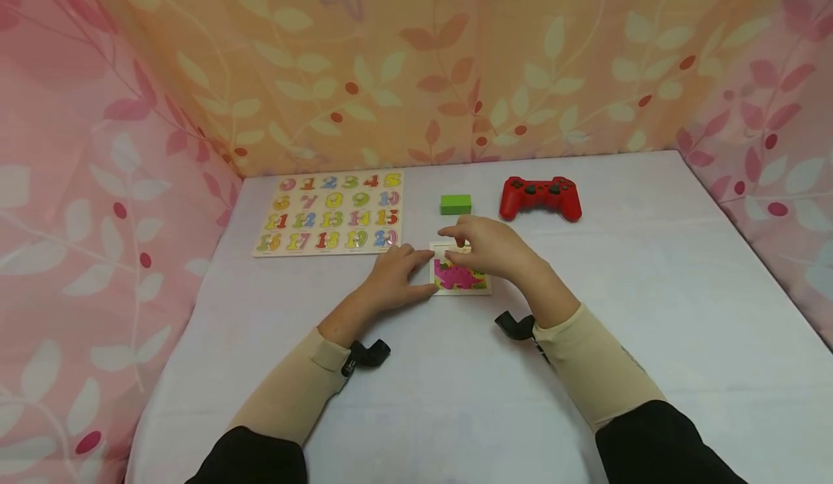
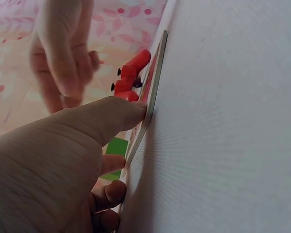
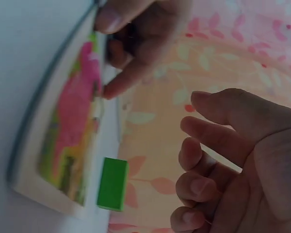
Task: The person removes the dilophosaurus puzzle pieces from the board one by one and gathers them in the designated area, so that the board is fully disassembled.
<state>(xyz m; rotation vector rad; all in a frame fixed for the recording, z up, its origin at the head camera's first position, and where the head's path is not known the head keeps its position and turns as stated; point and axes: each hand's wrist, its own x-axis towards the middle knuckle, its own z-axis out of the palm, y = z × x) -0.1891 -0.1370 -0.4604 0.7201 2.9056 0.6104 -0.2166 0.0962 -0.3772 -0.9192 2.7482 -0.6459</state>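
A small square picture board with a pink dinosaur on it lies on the white table between the hands. My left hand touches its left side, thumb at the near corner and index finger farther up. In the left wrist view the thumb rests on the board's edge. Over the board's far right part hovers my right hand, thumb and index finger apart. The right wrist view shows that hand loosely bent with nothing in its fingers, away from the dinosaur picture.
Just beyond the board sits a green block. A red game controller lies at the back right. A number puzzle board lies at the back left. Patterned cloth hangs behind the table and along both sides.
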